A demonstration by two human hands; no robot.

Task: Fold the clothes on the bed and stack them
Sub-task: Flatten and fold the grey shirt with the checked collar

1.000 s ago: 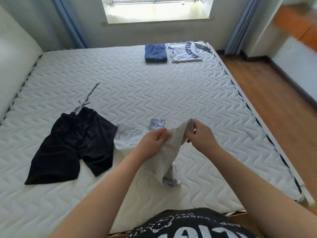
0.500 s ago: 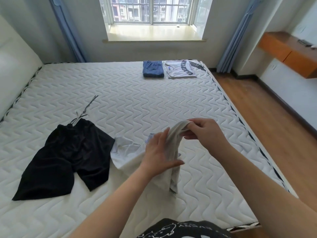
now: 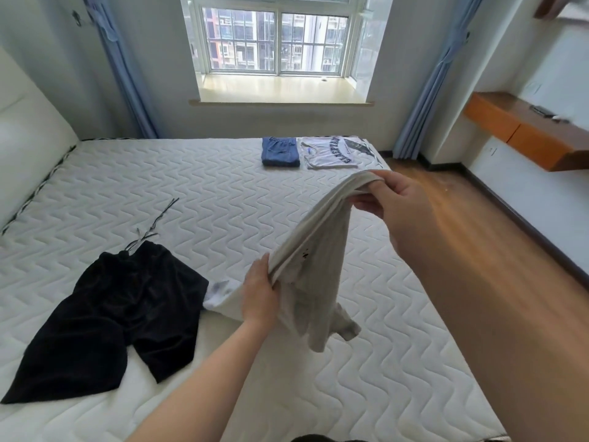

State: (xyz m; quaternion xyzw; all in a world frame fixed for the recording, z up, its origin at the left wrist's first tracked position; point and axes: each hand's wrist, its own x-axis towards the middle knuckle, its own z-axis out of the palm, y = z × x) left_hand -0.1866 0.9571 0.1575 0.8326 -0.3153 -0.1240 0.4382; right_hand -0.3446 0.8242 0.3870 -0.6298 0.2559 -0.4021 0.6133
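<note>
A light grey garment [image 3: 315, 275] hangs in the air over the near part of the bed [image 3: 197, 193]. My right hand [image 3: 392, 196] grips one end of its edge, raised high. My left hand [image 3: 259, 293] holds the edge lower down, thumb over the cloth. The garment's lower end dangles just above the mattress. A white garment [image 3: 223, 293] lies partly hidden behind my left hand. Black shorts [image 3: 108, 317] lie spread flat at the near left. At the far side sit folded blue shorts [image 3: 280, 152] and a folded white printed T-shirt [image 3: 331, 152], side by side.
The bed's right edge borders a wooden floor [image 3: 497, 250]. A padded headboard [image 3: 28, 145] stands at the left. A window with blue curtains is behind the bed. An orange wall shelf [image 3: 522, 129] juts out at the right.
My right hand has lifted the grey garment up and to the right, stretching its edge between both hands. My head has tilted up, showing more of the window.
</note>
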